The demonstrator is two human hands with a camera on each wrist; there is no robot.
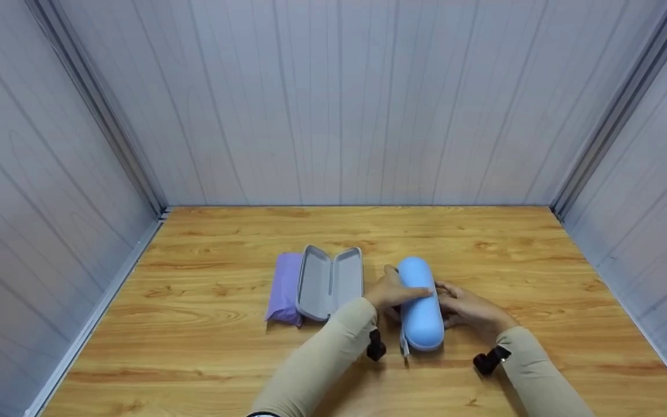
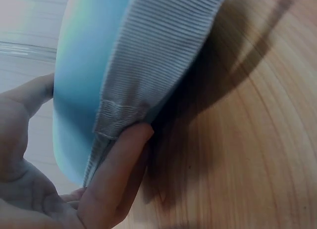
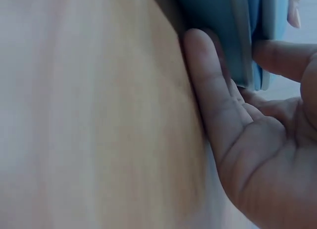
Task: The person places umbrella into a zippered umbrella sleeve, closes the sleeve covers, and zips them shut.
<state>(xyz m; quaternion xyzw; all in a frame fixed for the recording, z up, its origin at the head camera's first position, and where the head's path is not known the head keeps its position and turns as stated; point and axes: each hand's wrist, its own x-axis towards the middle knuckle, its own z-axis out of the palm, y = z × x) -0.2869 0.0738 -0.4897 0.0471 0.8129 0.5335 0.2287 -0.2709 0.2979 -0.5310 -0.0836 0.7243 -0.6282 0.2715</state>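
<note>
A light blue hard-shell glasses case (image 1: 423,327) lies lengthwise on the wooden table, with a small zip pull (image 1: 405,343) hanging at its near left end. My left hand (image 1: 392,291) grips it from the left, thumb across the top and fingers low on its side. A ribbed grey fabric strip (image 2: 153,46) runs along that side in the left wrist view. From the right, my right hand (image 1: 472,310) holds the case's edge. In the right wrist view its thumb (image 3: 282,57) is at a narrow gap between the two blue shells, with the other fingers lower down.
Left of my hands, a grey clamshell case (image 1: 315,289) lies spread open, its lining facing up. Beside it a purple packet (image 1: 285,284) lies partly under its left edge. Pale panelled walls (image 1: 362,116) close off the table's back and sides.
</note>
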